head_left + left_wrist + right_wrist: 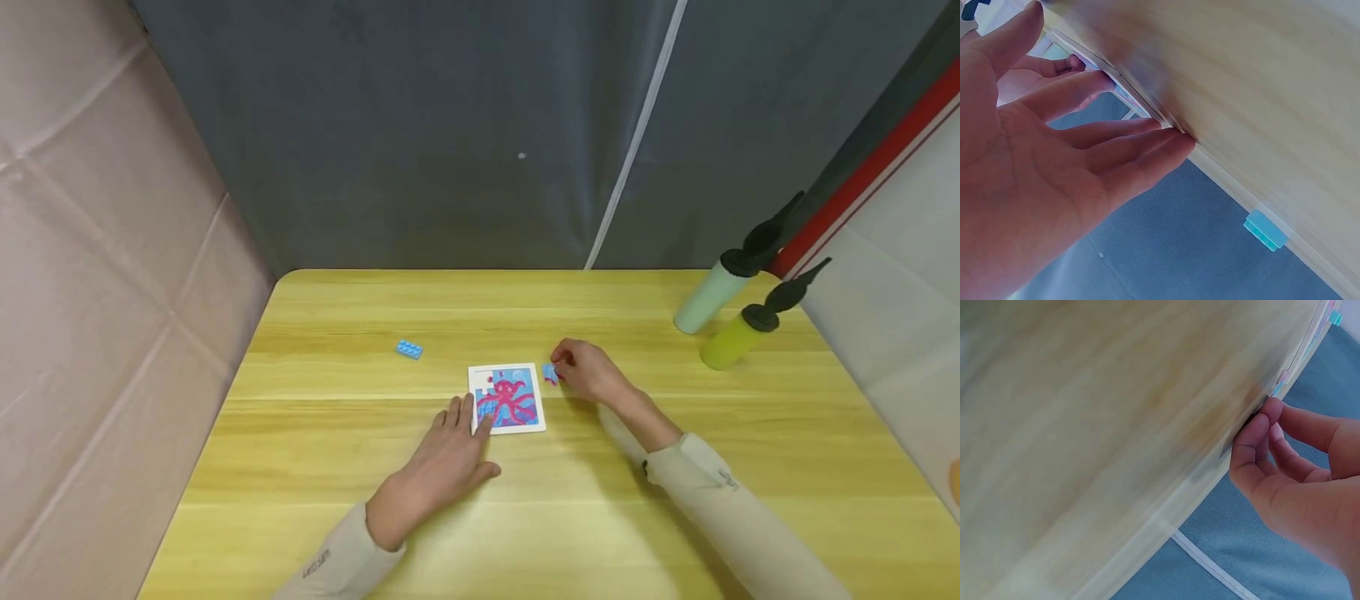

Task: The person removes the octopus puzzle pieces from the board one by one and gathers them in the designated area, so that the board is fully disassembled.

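A small jigsaw puzzle [510,402] of a pink octopus on blue lies in a white frame near the middle of the table. Its upper left corner shows bare white where no piece lies. My left hand [448,460] rests at the frame's lower left, fingers straight, with the index fingertip on the picture. In the left wrist view the fingers [1141,140] reach along the frame's edge. Just right of the frame, my right hand [592,372] pinches a blue and pink puzzle piece [550,373] between thumb and fingers, low over the table. Those fingers partly hide it.
A blue toy brick [409,349] with studs lies left of and beyond the puzzle. Two hand pumps with black nozzles, one pale green [711,297] and one yellow-green [731,342], stand at the table's back right. A dark grey curtain [420,150] hangs behind the wooden table [315,450].
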A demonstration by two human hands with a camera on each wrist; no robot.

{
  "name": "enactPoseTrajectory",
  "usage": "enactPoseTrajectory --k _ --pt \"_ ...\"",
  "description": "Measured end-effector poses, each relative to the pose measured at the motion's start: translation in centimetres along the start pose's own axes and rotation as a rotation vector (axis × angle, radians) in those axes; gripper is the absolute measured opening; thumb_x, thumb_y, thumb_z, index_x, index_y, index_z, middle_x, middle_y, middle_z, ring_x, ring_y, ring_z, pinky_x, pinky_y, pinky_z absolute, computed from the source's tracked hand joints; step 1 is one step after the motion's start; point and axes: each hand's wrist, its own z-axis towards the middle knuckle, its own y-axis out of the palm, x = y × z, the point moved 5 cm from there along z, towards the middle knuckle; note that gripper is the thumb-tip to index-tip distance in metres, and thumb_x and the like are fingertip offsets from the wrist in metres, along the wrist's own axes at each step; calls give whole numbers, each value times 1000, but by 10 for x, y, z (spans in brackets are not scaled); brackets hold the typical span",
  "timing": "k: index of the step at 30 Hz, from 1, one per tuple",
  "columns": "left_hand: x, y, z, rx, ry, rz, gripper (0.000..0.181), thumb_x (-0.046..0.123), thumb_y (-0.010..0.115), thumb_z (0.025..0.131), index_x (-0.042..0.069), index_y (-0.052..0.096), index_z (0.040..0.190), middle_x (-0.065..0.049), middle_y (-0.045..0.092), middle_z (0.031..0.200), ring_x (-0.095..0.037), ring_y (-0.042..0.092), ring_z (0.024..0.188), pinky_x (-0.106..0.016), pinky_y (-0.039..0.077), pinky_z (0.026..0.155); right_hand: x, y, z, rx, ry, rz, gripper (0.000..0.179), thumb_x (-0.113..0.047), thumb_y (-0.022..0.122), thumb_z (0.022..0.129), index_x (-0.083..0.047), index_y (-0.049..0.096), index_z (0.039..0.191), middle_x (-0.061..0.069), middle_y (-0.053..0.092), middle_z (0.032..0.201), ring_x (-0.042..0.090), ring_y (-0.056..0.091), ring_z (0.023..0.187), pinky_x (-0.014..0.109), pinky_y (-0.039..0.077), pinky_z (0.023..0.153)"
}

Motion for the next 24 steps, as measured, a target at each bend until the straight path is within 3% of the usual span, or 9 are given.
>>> enactPoseTrajectory --k 5,12,24 --pt "0 -1 0 -1 -1 -5 73 50 67 97 0 52 150 -38 34 159 -55 36 147 -58 39 119 -5 0 -2 26 -33 17 17 -7 59 101 -1 68 114 12 68 100 22 59 86 33 51 77" --pt "1 -2 0 -10 -5 -6 73 49 67 97 0 52 149 -38 34 159 -55 36 147 -58 39 119 -18 6 -8 30 -87 17 21 -7 61 101 -3 68 120 12 65 97 18 60 76 28 46 64" --pt "2 -3 0 -15 -11 15 72 49 68 97 1 53 149 -37 37 158 -54 39 146 -57 40 118 -40 14 -11 4 -130 -47 24 -9 65 99 -8 72 123 13 65 105 23 57 85 30 48 70"
